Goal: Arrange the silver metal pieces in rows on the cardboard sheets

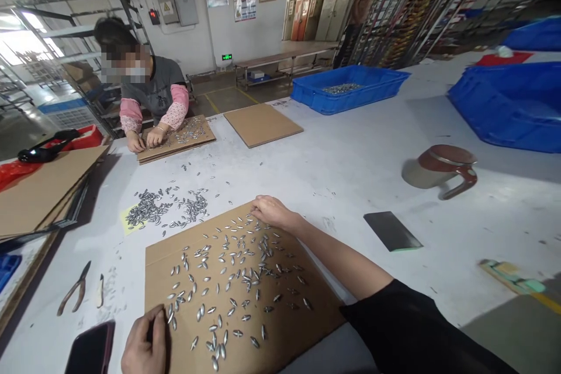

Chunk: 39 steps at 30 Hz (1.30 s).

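Observation:
A brown cardboard sheet (188,280) lies before me on the white table, with many small silvery oval metal pieces (248,274) scattered over it. My left hand (145,342) is at the sheet's left edge, fingers curled, next to a few pieces; what they hold, if anything, is hidden. At the far corner of the sheet is my right hand (272,211), its fingers pressed together near the edge; I cannot make out anything in them. Beyond the sheet, loose piles of the same pieces (149,210) lie partly on a yellow paper.
Pliers (75,289), a small knife-like tool (100,291) and a phone (90,350) lie left. A person (153,93) works across the table at stacked cardboard (175,155). Right are a lidded mug (442,166), a dark block (391,231) and blue bins (346,99).

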Available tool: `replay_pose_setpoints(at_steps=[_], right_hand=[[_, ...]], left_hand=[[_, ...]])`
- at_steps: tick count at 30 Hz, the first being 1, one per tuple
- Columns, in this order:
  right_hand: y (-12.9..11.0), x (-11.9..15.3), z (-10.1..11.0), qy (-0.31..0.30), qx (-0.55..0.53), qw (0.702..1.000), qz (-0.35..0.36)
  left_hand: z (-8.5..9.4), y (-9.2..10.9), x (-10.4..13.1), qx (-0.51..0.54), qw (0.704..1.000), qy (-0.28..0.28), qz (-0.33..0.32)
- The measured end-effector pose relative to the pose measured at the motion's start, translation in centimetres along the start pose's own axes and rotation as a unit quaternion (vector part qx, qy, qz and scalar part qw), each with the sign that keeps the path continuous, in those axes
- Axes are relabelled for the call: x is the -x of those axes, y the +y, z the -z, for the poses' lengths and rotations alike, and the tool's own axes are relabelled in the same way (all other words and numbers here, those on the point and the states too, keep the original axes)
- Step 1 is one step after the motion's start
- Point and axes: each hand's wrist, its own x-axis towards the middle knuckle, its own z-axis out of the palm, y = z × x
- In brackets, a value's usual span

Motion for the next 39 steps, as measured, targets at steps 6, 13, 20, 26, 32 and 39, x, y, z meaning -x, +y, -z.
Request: replay_pose_setpoints(at_steps=[6, 13, 20, 26, 32, 39], right_hand=[[-0.6, -1.3, -1.0, -0.025, 0.004, 0.999, 0.030], [-0.5, -1.0, -1.2, 0.004, -0.019, 1.000, 0.014], [-1.6, 0.1, -2.0, -0.032, 0.012, 0.996, 0.080], [-2.3, 0.1, -2.7, -0.031, 0.035, 0.999, 0.028], [-1.2, 1.5, 0.0, 0.017, -0.011, 0.999, -0.027], [-1.1, 2.5, -0.3, -0.044, 0.035, 0.995, -0.083]], left_hand=[[0.2, 0.5, 0.1, 0.008, 1.000, 0.014, -0.016], [0.1, 0.4, 0.1, 0.012, 1.000, 0.010, -0.009], [0.0, 0.3, 0.1, 0.006, 1.000, 0.015, -0.019], [0.0, 0.1, 0.1, 0.000, 1.000, 0.015, -0.022], [0.0, -0.1, 0.0, -0.001, 1.000, 0.009, -0.010], [0.0, 0.0, -0.1, -0.001, 1.000, -0.003, 0.011]])
